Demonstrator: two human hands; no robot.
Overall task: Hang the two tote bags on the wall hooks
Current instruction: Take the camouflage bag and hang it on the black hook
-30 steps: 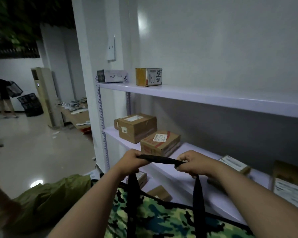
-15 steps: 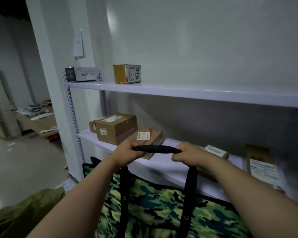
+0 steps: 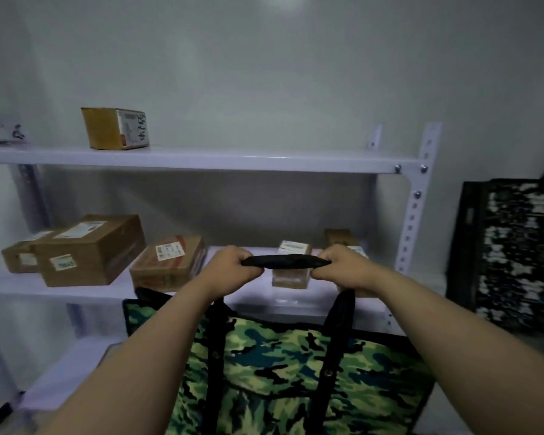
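A green camouflage tote bag (image 3: 283,372) with black straps hangs in front of me, low in the middle of the view. Both my hands grip its black handle (image 3: 285,261) and stretch it level between them. My left hand (image 3: 233,266) is shut on the left end, my right hand (image 3: 343,265) on the right end. A second tote bag (image 3: 512,255), in dark black-and-white camouflage, hangs against the wall at the right; its top is cut off by the frame edge. No wall hook is visible.
A white metal shelving unit (image 3: 201,160) stands directly ahead against the wall. Several cardboard parcels (image 3: 91,249) lie on its middle shelf and a yellow box (image 3: 115,128) on the upper one. Its right upright post (image 3: 416,202) stands between the shelf and the hanging bag.
My view has swung to the right along the shelf. The room at the left dropped out of sight and the dark bag at the right came into view. Both hands kept their grip on the handle.
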